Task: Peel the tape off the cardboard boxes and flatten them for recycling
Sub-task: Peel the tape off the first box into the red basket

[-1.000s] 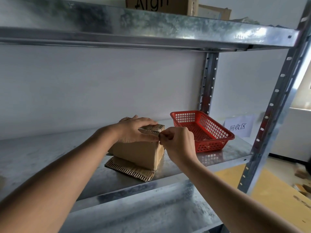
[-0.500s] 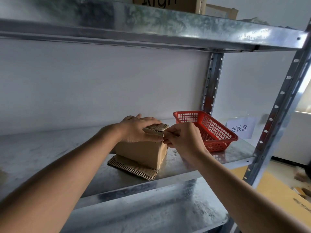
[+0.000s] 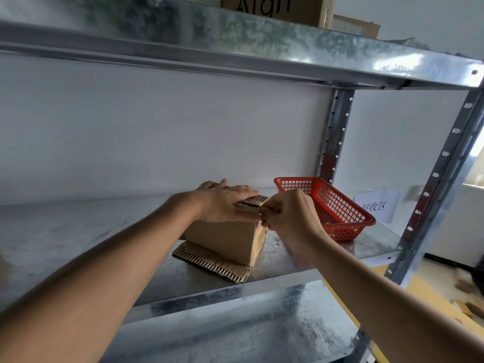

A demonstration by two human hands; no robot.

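Observation:
A small brown cardboard box [image 3: 230,238] stands on a metal shelf [image 3: 78,231], resting on a flat piece of corrugated cardboard [image 3: 209,263]. My left hand [image 3: 222,203] lies flat across the box's top and presses it down, fingers straight. My right hand [image 3: 288,218] is at the box's right top edge, its fingertips pinching what looks like a strip of tape at the flap [image 3: 255,201]. The tape itself is too small to make out clearly.
A red plastic basket [image 3: 340,205] sits on the shelf right of the box, beside a white paper label [image 3: 374,205]. An upper shelf [image 3: 262,45] carries a printed cardboard box [image 3: 275,9]. Metal uprights [image 3: 440,179] stand at the right; a lower shelf [image 3: 235,323] lies below.
The view has shifted slightly. My right hand has edged closer to the box's top right edge; my left hand stays on the box top.

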